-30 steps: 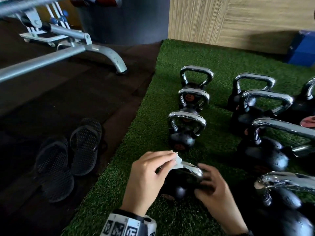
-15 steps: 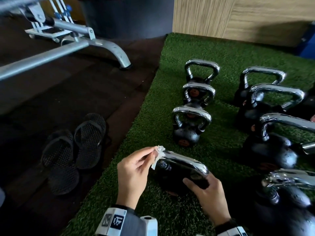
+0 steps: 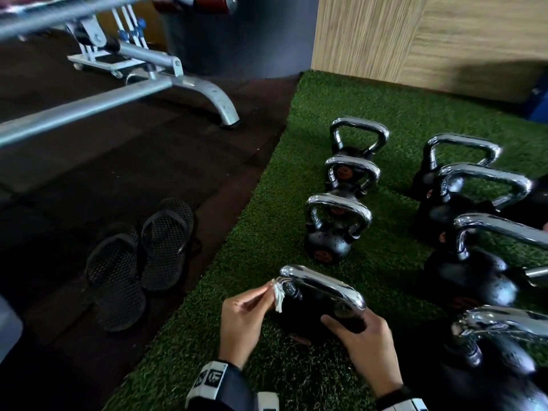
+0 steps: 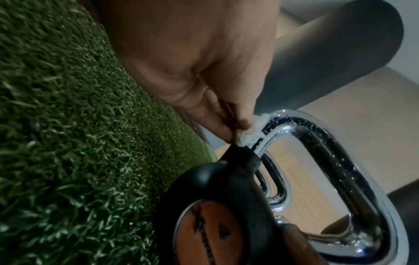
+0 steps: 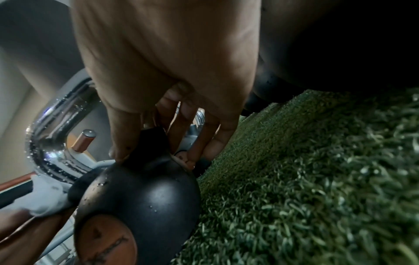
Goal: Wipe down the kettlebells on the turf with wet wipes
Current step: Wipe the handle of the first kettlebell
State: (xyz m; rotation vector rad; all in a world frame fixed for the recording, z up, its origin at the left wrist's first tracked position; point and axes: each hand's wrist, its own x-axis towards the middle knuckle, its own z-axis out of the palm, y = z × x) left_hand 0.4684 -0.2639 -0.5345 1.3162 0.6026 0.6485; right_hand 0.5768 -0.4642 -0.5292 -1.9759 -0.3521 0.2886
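One kettlebell (image 3: pixel 318 310) is tipped toward the person at the near left edge of the turf (image 3: pixel 267 232), directly between both hands. Its chrome handle (image 3: pixel 323 287) runs from far-left to near-right. The left hand (image 3: pixel 241 324) is nearer the handle's left bend, where a bunched wet wipe (image 3: pixel 278 295) is pinched between thumb and fingertips and pressed against the chrome. The right hand (image 3: pixel 360 351) is curled around the black body beside the handle's right post. An orange disc (image 4: pixel 209 233) on the kettlebell carries dark lettering, which cannot be read. Beyond the kettlebell, further kettlebells (image 3: pixel 338 226) stand upright in rows.
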